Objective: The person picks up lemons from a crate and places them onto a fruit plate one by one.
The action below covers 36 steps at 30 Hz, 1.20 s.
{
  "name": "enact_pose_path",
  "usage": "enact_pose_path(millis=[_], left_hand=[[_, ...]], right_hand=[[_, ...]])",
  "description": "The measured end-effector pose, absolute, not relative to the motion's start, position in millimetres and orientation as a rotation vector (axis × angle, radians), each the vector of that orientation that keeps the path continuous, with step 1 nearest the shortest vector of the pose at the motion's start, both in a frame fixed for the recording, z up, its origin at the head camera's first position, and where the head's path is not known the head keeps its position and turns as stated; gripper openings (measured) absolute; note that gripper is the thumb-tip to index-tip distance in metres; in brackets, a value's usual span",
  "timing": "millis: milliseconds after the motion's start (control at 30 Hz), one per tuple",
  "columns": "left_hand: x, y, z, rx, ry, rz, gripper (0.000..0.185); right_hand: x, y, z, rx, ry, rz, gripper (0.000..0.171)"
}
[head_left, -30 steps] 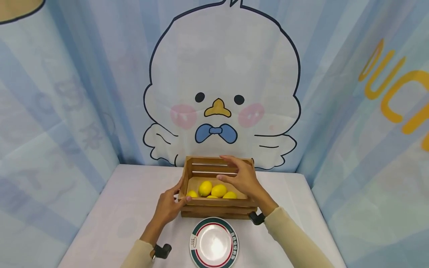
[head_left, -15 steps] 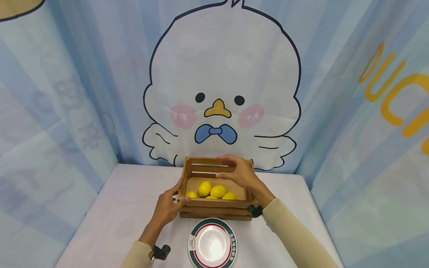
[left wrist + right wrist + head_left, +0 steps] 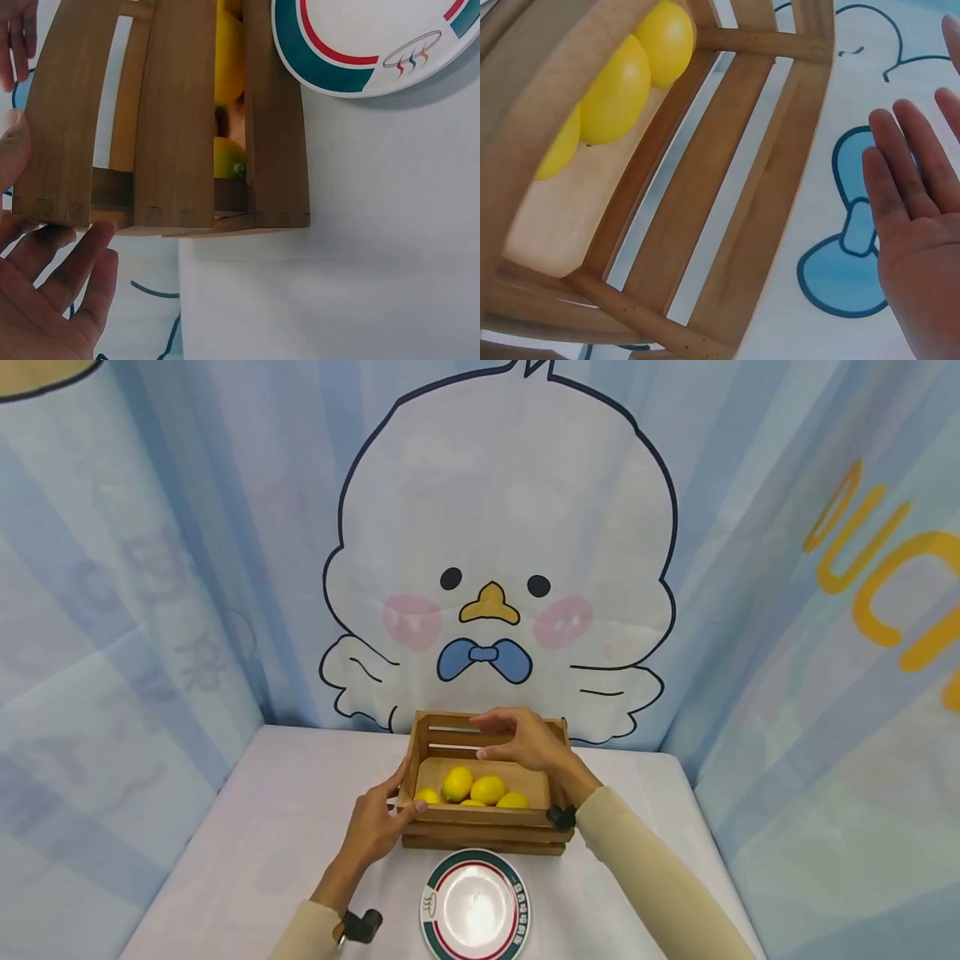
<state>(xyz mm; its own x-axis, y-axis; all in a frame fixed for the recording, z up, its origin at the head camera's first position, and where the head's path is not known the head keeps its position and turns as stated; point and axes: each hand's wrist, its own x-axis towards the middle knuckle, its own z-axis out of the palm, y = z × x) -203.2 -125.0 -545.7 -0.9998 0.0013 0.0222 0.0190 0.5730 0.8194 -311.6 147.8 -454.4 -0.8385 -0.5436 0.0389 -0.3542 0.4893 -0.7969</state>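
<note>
A slatted wooden crate (image 3: 487, 839) stands at the back of the table, with several yellow lemons (image 3: 488, 790) inside. Its front rail hides part of the fruit. My left hand (image 3: 374, 822) holds the crate's front left corner, thumb over the front rail and fingers against the left side; in the left wrist view the fingers (image 3: 82, 277) lie against the end of the slats. Over the crate's right part hovers my right hand (image 3: 528, 745), fingers apart and nothing in it. The right wrist view has this hand (image 3: 922, 202) beside the slatted back.
A round plate (image 3: 429, 906) with a green and red rim sits close in front of the crate. A white cloth (image 3: 300, 827) covers the table. Behind it hangs a curtain (image 3: 495, 510) with a cartoon chick, and more curtain runs along both sides.
My right hand has shifted slightly left over the crate, its wrist moving left too. The left hand keeps its hold, and the lemons and plate look the same.
</note>
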Motion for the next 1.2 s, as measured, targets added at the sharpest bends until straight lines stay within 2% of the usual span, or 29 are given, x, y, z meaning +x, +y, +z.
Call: enact_pose_path(millis=[333, 1200], left_hand=[[-203, -124, -544, -0.015, -2.764, -1.457, 0.085], [-200, -122, -543, 0.024, -2.766, -1.475, 0.085]], right_hand=[[-324, 137, -460, -0.861, 2.45, -1.244, 0.053], [-356, 124, -484, -0.834, 2.326, -1.124, 0.052]])
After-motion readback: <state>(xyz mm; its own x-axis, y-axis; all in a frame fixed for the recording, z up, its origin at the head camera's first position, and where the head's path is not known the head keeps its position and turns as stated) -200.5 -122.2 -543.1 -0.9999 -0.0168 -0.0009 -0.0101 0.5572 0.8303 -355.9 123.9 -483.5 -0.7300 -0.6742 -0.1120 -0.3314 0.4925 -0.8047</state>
